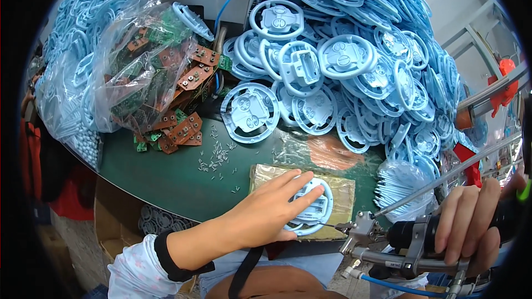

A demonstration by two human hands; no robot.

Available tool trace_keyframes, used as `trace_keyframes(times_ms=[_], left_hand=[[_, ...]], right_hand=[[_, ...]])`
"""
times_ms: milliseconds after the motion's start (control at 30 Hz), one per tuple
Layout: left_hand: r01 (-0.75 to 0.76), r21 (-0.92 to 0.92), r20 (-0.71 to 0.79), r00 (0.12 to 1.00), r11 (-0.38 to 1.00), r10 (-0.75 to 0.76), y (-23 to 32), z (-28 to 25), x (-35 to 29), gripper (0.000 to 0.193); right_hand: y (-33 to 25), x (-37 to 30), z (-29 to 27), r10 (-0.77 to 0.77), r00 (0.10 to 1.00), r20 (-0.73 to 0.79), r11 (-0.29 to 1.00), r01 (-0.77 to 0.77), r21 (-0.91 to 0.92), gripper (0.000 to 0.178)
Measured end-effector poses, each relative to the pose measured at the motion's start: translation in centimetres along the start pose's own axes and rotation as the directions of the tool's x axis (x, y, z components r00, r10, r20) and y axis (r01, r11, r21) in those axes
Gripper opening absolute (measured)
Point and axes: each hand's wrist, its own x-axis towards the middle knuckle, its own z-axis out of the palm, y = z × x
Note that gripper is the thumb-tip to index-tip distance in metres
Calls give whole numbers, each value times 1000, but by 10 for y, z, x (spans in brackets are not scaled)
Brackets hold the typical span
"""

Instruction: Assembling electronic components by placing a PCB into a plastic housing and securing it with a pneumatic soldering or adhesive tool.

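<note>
A light blue plastic steering-wheel part (317, 211) lies on a pad wrapped in yellowish tape (344, 194) at the table's near edge. My left hand (271, 205) holds it down, fingers across its top and thumb at its near rim. At the right, my right hand (468, 224) is wrapped round the black body of a power screwdriver (403, 235) mounted on a metal arm. Its thin bit reaches left to the near right rim of the wheel part; whether it sits in a hole, I cannot tell.
Loose screws (217, 156) lie on the green table (138, 160). Brown circuit boards (185, 128) spill from a clear plastic bag (119, 72). Piled blue wheel parts (346, 58) fill the back and right. A bag of pale blue sticks (402, 188) and a slanting metal rod (438, 174) stand near the screwdriver.
</note>
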Motion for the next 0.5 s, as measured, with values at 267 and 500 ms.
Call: trace_keyframes(times_ms=[267, 500], left_hand=[[6, -32, -3, 1000, 999, -6, 2, -3, 1, 91], [-8, -33, -4, 1000, 999, 8, -1, 0, 0, 89]], right_hand=[[3, 7, 11, 44, 996, 84, 998, -41, -40, 32], [-21, 15, -37, -83, 966, 246, 990, 52, 128, 22]])
